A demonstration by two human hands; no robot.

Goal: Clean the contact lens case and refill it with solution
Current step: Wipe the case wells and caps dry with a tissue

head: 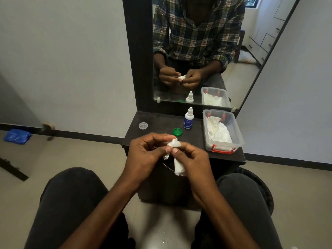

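My left hand [143, 151] and my right hand [192, 159] meet above the front edge of the dark dresser top [161, 121], both pinching a crumpled white tissue [175, 143] whose tail hangs down between them. Whatever the tissue wraps is hidden; the lens case body does not show. A green cap [177, 132] lies on the dresser just beyond my fingers. A clear round cap [143, 125] sits farther left. The white solution bottle [188, 119] with a blue label stands upright near the mirror, capped.
A clear plastic box [239, 133] with red latches holds white tissues at the right of the dresser. A mirror [197, 51] rises behind. My knees flank the cabinet below. A blue packet [17, 136] lies on the floor far left.
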